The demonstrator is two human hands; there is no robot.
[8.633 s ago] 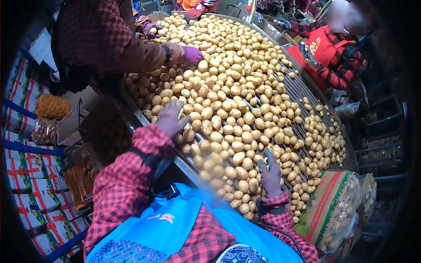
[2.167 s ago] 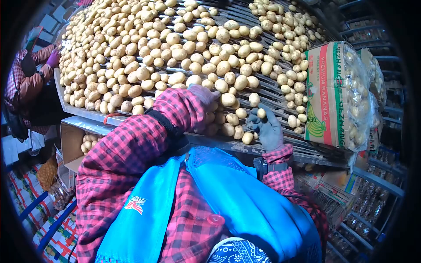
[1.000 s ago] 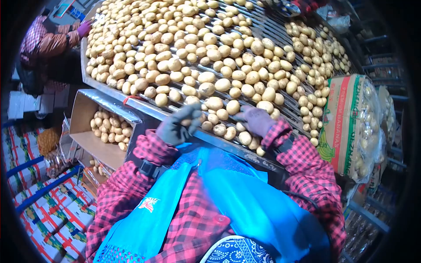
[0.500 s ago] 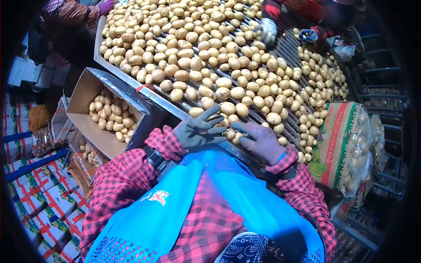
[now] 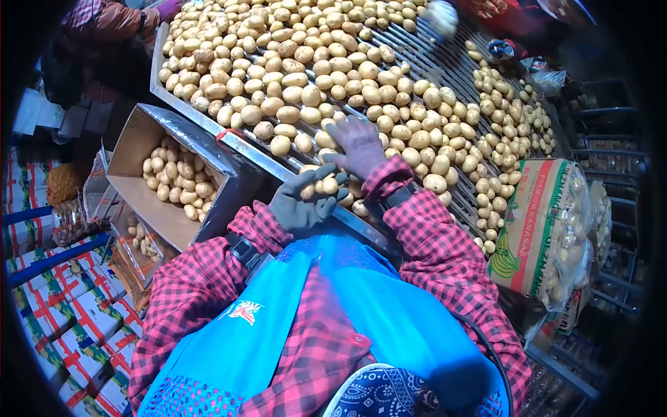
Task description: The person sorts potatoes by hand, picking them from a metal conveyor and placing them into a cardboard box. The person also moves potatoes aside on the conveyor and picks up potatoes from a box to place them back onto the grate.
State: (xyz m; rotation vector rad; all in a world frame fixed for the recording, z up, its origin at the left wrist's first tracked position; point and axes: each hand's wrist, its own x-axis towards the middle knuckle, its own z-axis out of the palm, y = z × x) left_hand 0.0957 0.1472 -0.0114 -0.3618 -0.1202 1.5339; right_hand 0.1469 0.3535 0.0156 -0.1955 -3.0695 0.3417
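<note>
Many potatoes (image 5: 299,76) lie spread over a slatted metal table (image 5: 253,158). At its near edge my left hand (image 5: 303,201), in a grey-green glove, is cupped palm up with a few small potatoes (image 5: 323,186) in it, its fingers curled round them. My right hand (image 5: 360,147), in a purplish glove, lies palm down over potatoes just beyond the left hand. Its fingers are spread, their tips among the potatoes; whether one is under the palm is hidden.
An open cardboard box (image 5: 125,156) holding potatoes stands left of the table. A banana carton (image 5: 531,229) with wrapped potatoes is at the right. Co-workers' gloved hands show at the top left (image 5: 168,8) and top right (image 5: 441,19). Stacked cartons (image 5: 83,306) stand lower left.
My right hand has moved left and forward onto the potatoes. My left hand has turned up and curled round a few potatoes. The co-worker's white-gloved hand at the top has moved farther up.
</note>
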